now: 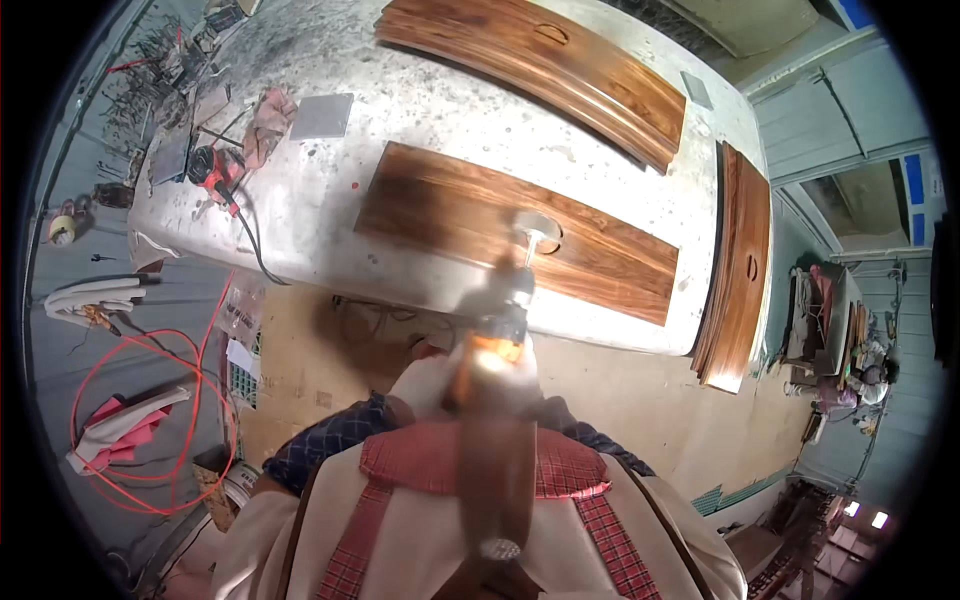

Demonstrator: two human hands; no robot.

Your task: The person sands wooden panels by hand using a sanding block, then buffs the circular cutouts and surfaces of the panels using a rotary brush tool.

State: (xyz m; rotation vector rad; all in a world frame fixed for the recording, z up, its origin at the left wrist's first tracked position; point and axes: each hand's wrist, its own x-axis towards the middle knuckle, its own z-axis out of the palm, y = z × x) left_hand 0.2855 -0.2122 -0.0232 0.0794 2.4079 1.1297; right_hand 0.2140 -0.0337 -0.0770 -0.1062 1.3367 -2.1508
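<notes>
In front of my chest I hold a blurred power tool (512, 312) with a dark body and a bright orange section. A thin shaft runs from its front to a pale round disc (538, 226). That disc is over or against a brown wood-grain panel (620, 262), beside a dark curved mark; whether they touch is unclear. My left hand (422, 388) and my right hand (522, 374) are both closed around the tool's rear, pale and smeared, with fingers partly hidden. A long brown blurred shape crosses below them over my chest.
The panel lies on a white, stained table (310, 225). Stacked panels (600, 75) lie along the far side, more panels (738, 270) at the right end. At left are a red-and-black power tool (212, 172), a cloth (270, 125) and a grey square (322, 116). An orange hose (185, 470) coils on the floor.
</notes>
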